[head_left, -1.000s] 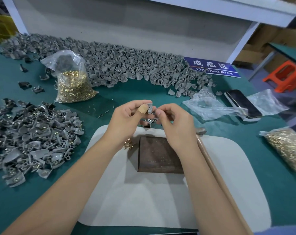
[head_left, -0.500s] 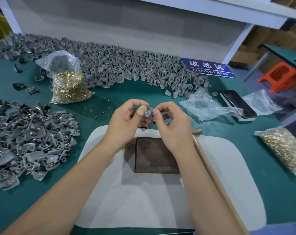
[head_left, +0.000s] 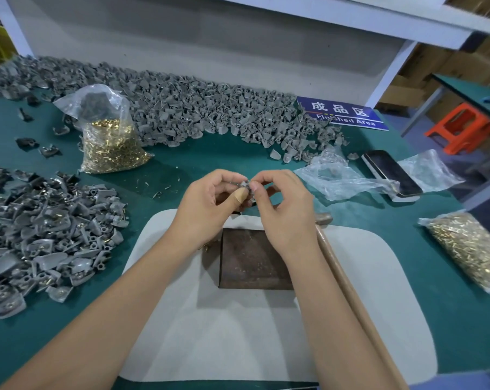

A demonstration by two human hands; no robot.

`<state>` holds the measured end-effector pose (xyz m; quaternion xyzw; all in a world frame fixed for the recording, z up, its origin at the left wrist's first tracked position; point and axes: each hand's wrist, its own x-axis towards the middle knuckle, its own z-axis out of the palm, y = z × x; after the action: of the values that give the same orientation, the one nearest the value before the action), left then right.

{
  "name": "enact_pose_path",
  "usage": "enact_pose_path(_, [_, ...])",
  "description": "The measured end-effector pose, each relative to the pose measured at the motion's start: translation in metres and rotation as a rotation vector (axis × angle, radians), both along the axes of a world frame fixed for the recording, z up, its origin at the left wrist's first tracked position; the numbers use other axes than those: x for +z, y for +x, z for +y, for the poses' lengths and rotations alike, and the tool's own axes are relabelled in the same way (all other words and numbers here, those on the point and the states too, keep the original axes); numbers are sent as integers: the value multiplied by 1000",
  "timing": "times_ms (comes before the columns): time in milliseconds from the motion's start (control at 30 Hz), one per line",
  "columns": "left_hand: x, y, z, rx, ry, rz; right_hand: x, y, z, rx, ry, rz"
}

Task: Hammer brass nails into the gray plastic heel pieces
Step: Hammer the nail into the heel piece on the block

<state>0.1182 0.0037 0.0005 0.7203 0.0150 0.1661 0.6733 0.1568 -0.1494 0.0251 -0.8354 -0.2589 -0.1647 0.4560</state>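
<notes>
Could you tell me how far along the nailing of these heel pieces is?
Done: a pile on the left already shows brass. In hand: left hand and right hand pinch one heel piece; the hammer lies idle. Left: the long gray heap behind.

Bench layout, hands over the mat

I see both hands [head_left: 207,204] [head_left: 283,209] meeting above the block [head_left: 252,260] on the mat [head_left: 238,333]; hammer [head_left: 347,282] lies right of it, heel piles left [head_left: 41,235] and behind [head_left: 196,111], nail bags far left [head_left: 111,142] and right [head_left: 468,249].
</notes>
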Motion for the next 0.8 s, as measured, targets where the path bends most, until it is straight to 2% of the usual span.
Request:
enact_pose_path(233, [3, -2, 0, 86, 83, -44, 0, -2, 2, -32, -94, -26])
enact_pose_path(667, [4, -5, 2, 92, 141, -77, 4, -6, 4, -12, -185, -81])
enact_pose_path(800, [3, -6, 4, 93, 227, -89, 2, -7, 5, -5, -242, -108])
